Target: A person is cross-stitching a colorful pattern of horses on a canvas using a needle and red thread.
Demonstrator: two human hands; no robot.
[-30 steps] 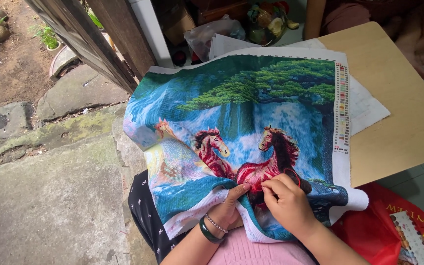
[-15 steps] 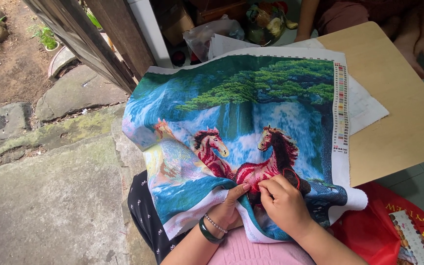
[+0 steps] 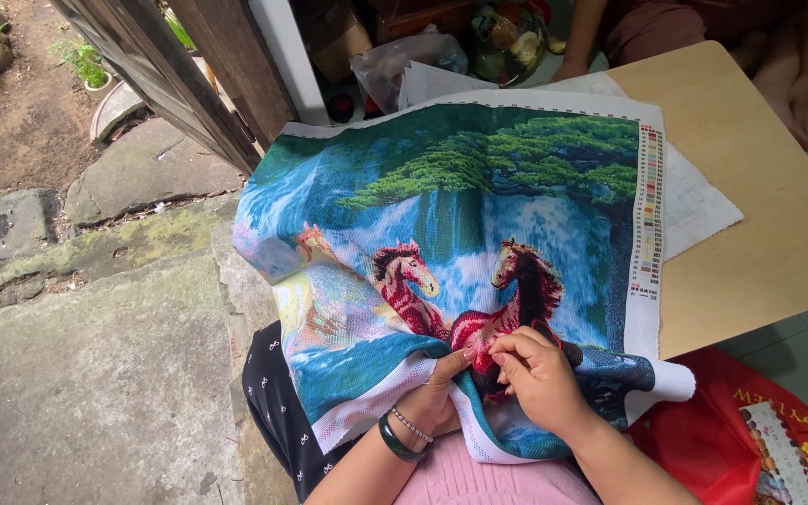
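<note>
A large embroidery cloth (image 3: 479, 206) with red horses, a waterfall and a green tree lies across my lap and a wooden table (image 3: 759, 215). My left hand (image 3: 437, 397), with a dark bangle and a bead bracelet at the wrist, pinches the cloth's lower fold from beneath. My right hand (image 3: 540, 374) rests on top of the cloth at the dark red horse, fingertips pressed together on the fabric. A needle or thread is too small to make out.
A red bag (image 3: 750, 440) with a thread card lies at the lower right. Another person's legs and hand (image 3: 797, 84) are at the table's far right. A stone slab floor (image 3: 95, 374), wooden posts (image 3: 208, 75) and clutter lie to the left and back.
Both hands stay at the cloth's lower fold; the right hand's fingers have shifted slightly on the red horse. The view has shifted a little.
</note>
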